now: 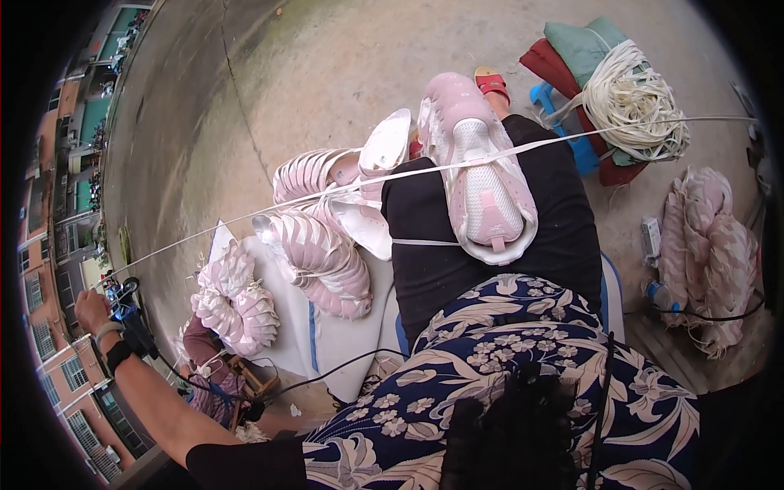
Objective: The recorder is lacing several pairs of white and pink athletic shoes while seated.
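Note:
Across my lap, on black trousers, lies a pink-and-white shoe upper (pixel 498 196) with white mesh and a pink heel tab. A white strip (pixel 327 193) runs taut over its middle, thin at the left and reaching far to the right. A second piece of strip comes out from beneath the upper at its left side. My left hand (pixel 91 312) is stretched far out to the left, fingers closed around the end of the strip. My right hand is out of the picture.
Left of my knees, bundled pink-and-white uppers (pixel 318 261) lie on a white sheet (pixel 347 327), with another bundle (pixel 235 302) beyond. A hank of white strips (pixel 633 102) sits on green and red cloth over a blue stool (pixel 581 153). More tied bundles (pixel 706 245) stand at right. A black cable (pixel 327 377) crosses nearby.

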`<state>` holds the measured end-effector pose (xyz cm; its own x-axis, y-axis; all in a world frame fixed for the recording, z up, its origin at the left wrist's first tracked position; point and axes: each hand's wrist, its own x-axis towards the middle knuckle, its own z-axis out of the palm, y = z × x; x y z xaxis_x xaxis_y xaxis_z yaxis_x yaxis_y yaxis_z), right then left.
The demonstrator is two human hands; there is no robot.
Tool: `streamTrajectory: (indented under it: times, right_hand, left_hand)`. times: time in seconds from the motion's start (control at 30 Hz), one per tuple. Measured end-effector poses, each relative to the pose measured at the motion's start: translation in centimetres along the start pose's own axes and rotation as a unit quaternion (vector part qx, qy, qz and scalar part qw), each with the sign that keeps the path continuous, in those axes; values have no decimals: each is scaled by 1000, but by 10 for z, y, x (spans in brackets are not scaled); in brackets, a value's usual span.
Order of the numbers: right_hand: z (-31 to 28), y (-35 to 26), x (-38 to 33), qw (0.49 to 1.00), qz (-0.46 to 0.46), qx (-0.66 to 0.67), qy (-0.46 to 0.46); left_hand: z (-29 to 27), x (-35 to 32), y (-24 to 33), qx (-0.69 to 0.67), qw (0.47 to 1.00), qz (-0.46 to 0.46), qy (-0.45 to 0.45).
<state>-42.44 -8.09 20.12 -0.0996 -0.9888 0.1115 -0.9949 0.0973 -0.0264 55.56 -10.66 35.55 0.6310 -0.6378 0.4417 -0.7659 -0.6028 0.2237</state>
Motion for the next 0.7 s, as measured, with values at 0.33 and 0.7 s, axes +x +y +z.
streamTrajectory:
  times: [0.33,0.7]
  right_hand:
    - [140,212,-58,897,252,323,-164]
    - [177,-154,-66,617,184,720,-260]
  left_hand:
    - [185,-279,188,-28,880,87,-466]
    - [176,-500,333,-456,650,472,-383]
